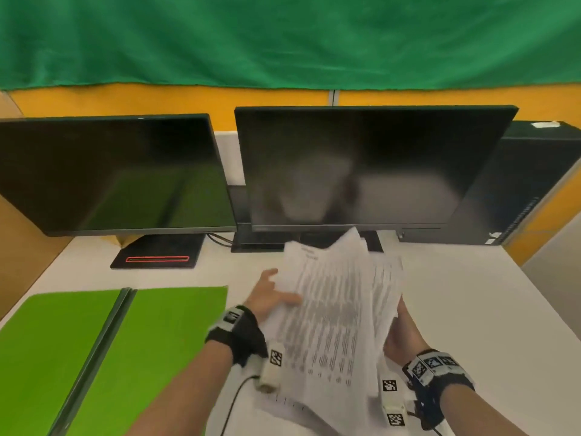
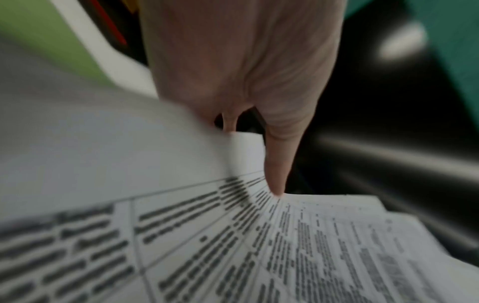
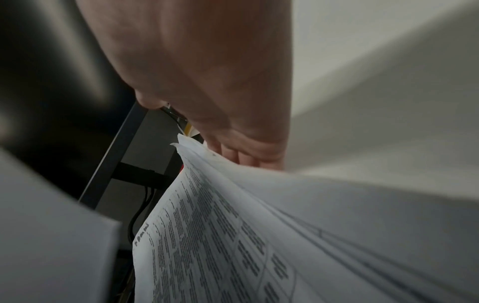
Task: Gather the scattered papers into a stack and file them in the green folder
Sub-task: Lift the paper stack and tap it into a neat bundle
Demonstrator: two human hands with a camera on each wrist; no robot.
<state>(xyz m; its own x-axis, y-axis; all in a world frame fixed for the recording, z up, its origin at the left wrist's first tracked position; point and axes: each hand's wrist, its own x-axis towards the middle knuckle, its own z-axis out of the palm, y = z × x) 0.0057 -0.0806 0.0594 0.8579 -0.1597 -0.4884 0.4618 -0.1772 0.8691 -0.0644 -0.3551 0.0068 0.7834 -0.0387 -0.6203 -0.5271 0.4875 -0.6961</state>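
A loose, fanned bundle of printed papers [image 1: 327, 309] is held up above the white desk, between both hands. My left hand [image 1: 270, 297] pinches its left edge, thumb on the printed face and fingers behind; the left wrist view shows that hand [image 2: 246, 71] with a thumb lying on the papers [image 2: 259, 246]. My right hand [image 1: 404, 332] grips the right edge from behind. In the right wrist view that hand [image 3: 207, 71] has its fingers behind the papers [image 3: 220, 235]. The green folder [image 1: 157, 341] lies open and flat to the left, also seen blurred [image 2: 51, 37].
Two dark monitors [image 1: 110, 174] [image 1: 361, 165] stand at the back of the desk [image 1: 456, 309], with a black computer tower [image 1: 528, 184] at the right. A black monitor base with a red slot [image 1: 157, 254] sits behind the folder. A cable [image 1: 232, 401] trails from my left wrist.
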